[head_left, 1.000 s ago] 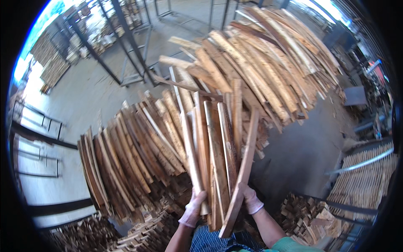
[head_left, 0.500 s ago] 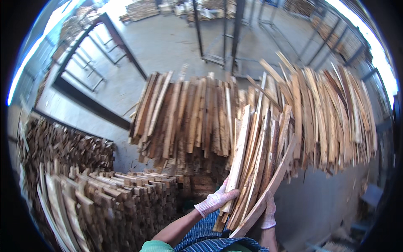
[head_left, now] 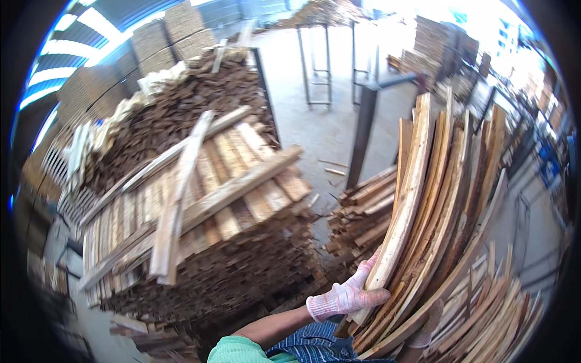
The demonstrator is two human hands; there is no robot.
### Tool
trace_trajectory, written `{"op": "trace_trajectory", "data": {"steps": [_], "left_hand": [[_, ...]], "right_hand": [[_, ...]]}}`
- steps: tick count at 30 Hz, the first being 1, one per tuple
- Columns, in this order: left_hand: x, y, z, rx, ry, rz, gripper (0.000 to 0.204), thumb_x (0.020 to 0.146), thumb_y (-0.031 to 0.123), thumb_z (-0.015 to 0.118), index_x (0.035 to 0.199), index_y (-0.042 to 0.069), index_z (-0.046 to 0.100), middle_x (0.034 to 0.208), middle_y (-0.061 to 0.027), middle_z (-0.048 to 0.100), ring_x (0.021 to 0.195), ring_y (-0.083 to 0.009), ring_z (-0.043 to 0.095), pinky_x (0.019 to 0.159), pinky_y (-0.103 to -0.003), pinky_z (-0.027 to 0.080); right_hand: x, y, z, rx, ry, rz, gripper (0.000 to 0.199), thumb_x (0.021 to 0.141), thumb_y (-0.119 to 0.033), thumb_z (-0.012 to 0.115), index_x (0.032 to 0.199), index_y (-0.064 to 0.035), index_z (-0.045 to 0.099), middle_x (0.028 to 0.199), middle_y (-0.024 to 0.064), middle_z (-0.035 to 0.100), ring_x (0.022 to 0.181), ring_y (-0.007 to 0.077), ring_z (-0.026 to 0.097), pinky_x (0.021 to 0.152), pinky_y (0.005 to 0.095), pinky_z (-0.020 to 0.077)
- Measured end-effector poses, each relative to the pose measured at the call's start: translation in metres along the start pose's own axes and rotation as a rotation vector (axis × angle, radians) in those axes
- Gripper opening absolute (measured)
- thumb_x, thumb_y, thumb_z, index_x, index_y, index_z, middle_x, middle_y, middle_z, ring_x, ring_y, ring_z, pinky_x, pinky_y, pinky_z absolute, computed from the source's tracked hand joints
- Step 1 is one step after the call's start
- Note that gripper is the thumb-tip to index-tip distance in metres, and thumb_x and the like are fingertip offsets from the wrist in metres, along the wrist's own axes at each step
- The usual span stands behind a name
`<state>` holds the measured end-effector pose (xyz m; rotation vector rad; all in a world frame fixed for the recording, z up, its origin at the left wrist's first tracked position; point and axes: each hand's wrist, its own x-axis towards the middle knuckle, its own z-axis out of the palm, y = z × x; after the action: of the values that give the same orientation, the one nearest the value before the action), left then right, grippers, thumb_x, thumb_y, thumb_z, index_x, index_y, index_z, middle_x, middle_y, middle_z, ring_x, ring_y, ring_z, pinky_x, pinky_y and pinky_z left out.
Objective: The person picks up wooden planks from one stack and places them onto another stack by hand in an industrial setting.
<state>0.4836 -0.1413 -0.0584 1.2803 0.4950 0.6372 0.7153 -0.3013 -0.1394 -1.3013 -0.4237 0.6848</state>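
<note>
Against my front I carry a bundle of long, rough wooden strips (head_left: 445,187), fanned slightly apart at their far ends. My left hand (head_left: 351,294), in a pale knitted work glove, grips the bundle's left side near its lower end, thumb across the nearest strip. Around the opposite side is my right hand (head_left: 428,330), gloved too and partly hidden behind the outermost strip. To the left stands a big squared stack of planks (head_left: 242,254); a few loose boards (head_left: 181,199) lie across its top. My hands do not touch that stack.
Beyond the bundle rises a dark metal post (head_left: 364,133), with a lower pile of strips (head_left: 363,209) beside it. More loose strips (head_left: 484,308) lie at the lower right. A heap of dark wood pieces (head_left: 187,115) backs the large stack. Metal frames (head_left: 315,66) stand farther off.
My view has swung left, bringing the large plank stack into sight and shifting the strip piles to the right. Both hands keep hold of the bundle, which now appears larger and farther right.
</note>
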Motion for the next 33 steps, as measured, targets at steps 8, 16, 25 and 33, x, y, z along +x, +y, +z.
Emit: {"op": "trace_trajectory", "data": {"steps": [8, 16, 25, 33], "left_hand": [[-0.15, 0.136, -0.065, 0.027, 0.356, 0.181, 0.122, 0.082, 0.046, 0.082, 0.164, 0.016, -0.003, 0.156, -0.0183, 0.019, 0.147, -0.0322, 0.017, 0.122, -0.043, 0.017], [-0.323, 0.242, -0.122, 0.159, 0.919, 0.1, 0.114, 0.088, 0.054, 0.074, 0.162, 0.001, 0.005, 0.148, -0.016, 0.047, 0.133, -0.0174, 0.045, 0.111, -0.028, 0.037], [-0.442, 0.272, -0.28, 0.986, 1.156, -0.596, 0.124, 0.077, 0.088, 0.053, 0.161, 0.004, 0.017, 0.144, -0.0313, 0.049, 0.133, -0.033, 0.051, 0.107, -0.043, 0.044], [-0.47, 0.262, -0.304, 1.041, 1.119, -0.89, 0.122, 0.078, 0.09, 0.045, 0.16, 0.004, 0.019, 0.157, -0.0297, 0.034, 0.145, -0.0393, 0.038, 0.117, -0.045, 0.034]], "right_hand": [[-0.043, -0.071, 0.191, -0.076, -0.581, -0.462, 0.048, 0.107, -0.037, 0.041, 0.134, 0.0009, 0.053, 0.126, 0.0137, 0.058, 0.116, 0.0232, 0.056, 0.103, 0.0385, 0.0445], [-0.193, -0.138, 0.406, 0.269, -1.26, 0.16, 0.068, 0.103, -0.052, 0.046, 0.144, 0.0018, 0.047, 0.137, 0.0145, 0.057, 0.124, 0.0208, 0.057, 0.111, 0.0349, 0.0429], [-0.286, -0.086, 0.619, -0.695, -1.644, -0.478, 0.117, 0.084, -0.066, 0.067, 0.161, -0.0035, 0.006, 0.156, 0.0377, 0.021, 0.143, 0.0472, 0.034, 0.117, 0.0451, 0.0334], [-0.281, -0.065, 0.641, -1.01, -1.686, -0.728, 0.087, 0.093, -0.051, 0.058, 0.162, -0.0171, 0.018, 0.153, 0.0365, 0.029, 0.141, 0.0489, 0.038, 0.117, 0.0486, 0.0337]]}}
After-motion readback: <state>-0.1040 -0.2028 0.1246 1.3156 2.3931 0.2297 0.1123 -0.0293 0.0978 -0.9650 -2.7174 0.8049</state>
